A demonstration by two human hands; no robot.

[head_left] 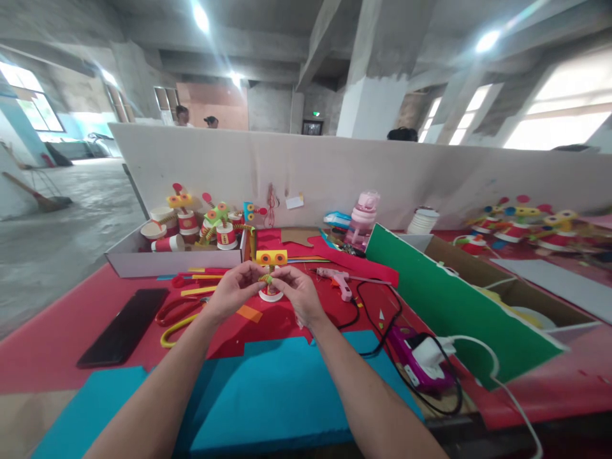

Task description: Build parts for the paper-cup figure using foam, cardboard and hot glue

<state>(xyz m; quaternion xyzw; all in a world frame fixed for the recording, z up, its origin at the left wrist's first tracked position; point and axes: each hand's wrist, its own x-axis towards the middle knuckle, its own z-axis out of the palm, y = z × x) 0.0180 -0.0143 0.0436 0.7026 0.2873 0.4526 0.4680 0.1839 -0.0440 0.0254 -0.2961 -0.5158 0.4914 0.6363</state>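
Note:
My left hand [236, 290] and my right hand [297, 294] meet over the red table covering. Both are closed, thumbs and forefingers pinching a small yellow-green folded paper strip [266, 278] between them. Right behind it stands a paper cup figure [271, 257] with a yellow tube head and two orange round eyes. The fingers hide much of its red-and-white cup [271, 297]. Whether the strip is joined to the cup, I cannot tell. An orange paper piece [249, 313] lies under my left hand, and a pink glue gun [338, 280] rests to the right of my right hand.
Left of my arms lie a black phone [123, 326] and scissors with yellow handles [179, 329]. A white box [176, 262] holds several cup figures. At right are a green board [454, 299], a purple power strip [415, 363] and loose cables. Blue sheets [268, 395] lie in front.

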